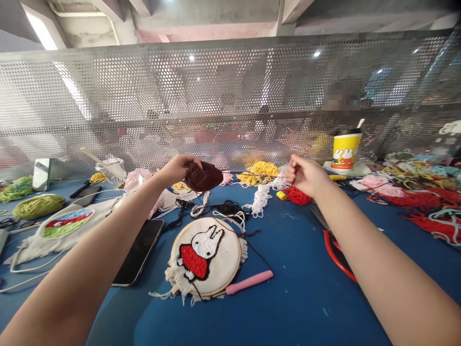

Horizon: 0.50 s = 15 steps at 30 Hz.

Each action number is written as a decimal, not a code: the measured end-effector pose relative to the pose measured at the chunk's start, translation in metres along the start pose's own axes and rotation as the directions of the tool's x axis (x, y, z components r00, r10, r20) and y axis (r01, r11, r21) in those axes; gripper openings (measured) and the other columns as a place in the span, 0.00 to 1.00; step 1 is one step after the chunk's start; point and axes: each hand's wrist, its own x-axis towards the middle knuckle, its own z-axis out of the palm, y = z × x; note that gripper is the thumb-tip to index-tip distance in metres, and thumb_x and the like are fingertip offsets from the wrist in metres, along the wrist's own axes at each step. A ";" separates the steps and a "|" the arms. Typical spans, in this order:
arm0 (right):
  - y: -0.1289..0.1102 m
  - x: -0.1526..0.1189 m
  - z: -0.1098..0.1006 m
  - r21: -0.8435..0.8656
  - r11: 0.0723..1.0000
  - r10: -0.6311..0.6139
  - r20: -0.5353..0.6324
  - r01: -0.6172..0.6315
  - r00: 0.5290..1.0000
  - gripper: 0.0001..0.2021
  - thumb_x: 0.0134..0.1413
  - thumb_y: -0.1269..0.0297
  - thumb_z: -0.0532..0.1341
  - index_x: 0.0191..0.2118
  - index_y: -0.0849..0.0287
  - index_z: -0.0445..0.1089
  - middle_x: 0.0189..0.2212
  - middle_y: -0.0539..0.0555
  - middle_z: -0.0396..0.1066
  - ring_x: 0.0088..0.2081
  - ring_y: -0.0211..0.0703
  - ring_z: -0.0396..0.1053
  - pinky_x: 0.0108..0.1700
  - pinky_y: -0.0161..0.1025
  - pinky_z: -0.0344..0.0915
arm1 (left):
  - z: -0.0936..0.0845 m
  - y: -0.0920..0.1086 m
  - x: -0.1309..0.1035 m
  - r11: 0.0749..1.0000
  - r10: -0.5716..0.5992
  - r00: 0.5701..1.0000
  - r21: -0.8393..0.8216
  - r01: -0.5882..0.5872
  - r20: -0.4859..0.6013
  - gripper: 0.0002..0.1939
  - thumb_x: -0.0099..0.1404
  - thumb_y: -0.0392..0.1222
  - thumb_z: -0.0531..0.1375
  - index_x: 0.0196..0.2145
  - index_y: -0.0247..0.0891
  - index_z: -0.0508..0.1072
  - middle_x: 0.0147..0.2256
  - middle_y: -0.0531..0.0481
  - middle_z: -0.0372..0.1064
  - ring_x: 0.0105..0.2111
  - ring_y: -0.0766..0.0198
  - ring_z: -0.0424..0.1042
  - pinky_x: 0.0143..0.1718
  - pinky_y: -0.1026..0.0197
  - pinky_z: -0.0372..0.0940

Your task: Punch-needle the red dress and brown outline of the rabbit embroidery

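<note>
My left hand is closed around a dark brown skein of yarn, held above the table. Out to the right, my right hand is raised with its fingers pinched together; whatever they hold, if anything, is too fine to see. Between my arms lies a round embroidery hoop with a white rabbit in a red dress worked on cream cloth. A pink-handled punch needle rests against its lower right edge, with dark yarn running from its tip.
Red-handled scissors lie under my right forearm, a black phone beside my left. Yellow yarn, white yarn and red yarn lie behind the hoop. A yellow cup stands before a perforated metal screen.
</note>
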 end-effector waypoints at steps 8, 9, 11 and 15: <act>-0.004 -0.024 0.070 -0.188 0.982 0.045 0.283 0.009 0.958 0.09 0.42 0.62 0.60 0.30 0.60 0.66 0.32 0.54 0.67 0.37 0.40 0.64 0.41 0.37 0.59 | 0.031 0.005 0.006 1.000 -0.006 0.996 0.003 0.007 -0.092 0.09 0.50 0.31 0.53 0.32 0.33 0.67 0.27 0.53 0.67 0.27 0.67 0.67 0.30 0.61 0.62; -0.005 -0.028 0.081 -0.158 0.987 0.031 0.313 0.020 0.949 0.09 0.44 0.60 0.58 0.32 0.60 0.65 0.32 0.53 0.67 0.36 0.38 0.65 0.40 0.36 0.60 | 0.035 0.006 0.006 1.000 -0.007 0.996 0.011 0.008 -0.084 0.10 0.49 0.31 0.54 0.32 0.33 0.67 0.27 0.53 0.67 0.28 0.66 0.67 0.31 0.61 0.62; -0.006 -0.034 0.096 -0.106 0.994 0.006 0.339 0.031 0.941 0.10 0.48 0.59 0.55 0.33 0.60 0.63 0.29 0.53 0.67 0.31 0.35 0.66 0.33 0.34 0.63 | 0.040 0.009 0.007 1.000 -0.012 0.998 0.026 0.014 -0.066 0.09 0.49 0.30 0.55 0.32 0.33 0.68 0.27 0.53 0.67 0.29 0.66 0.66 0.32 0.60 0.61; -0.005 -0.032 0.095 -0.096 0.993 -0.039 0.250 0.065 0.967 0.15 0.49 0.52 0.52 0.26 0.60 0.59 0.13 0.43 0.52 0.14 0.28 0.52 0.16 0.29 0.52 | 0.039 0.012 0.008 0.998 -0.048 0.997 0.028 0.050 -0.057 0.06 0.52 0.30 0.56 0.30 0.32 0.69 0.28 0.53 0.66 0.31 0.64 0.66 0.35 0.57 0.61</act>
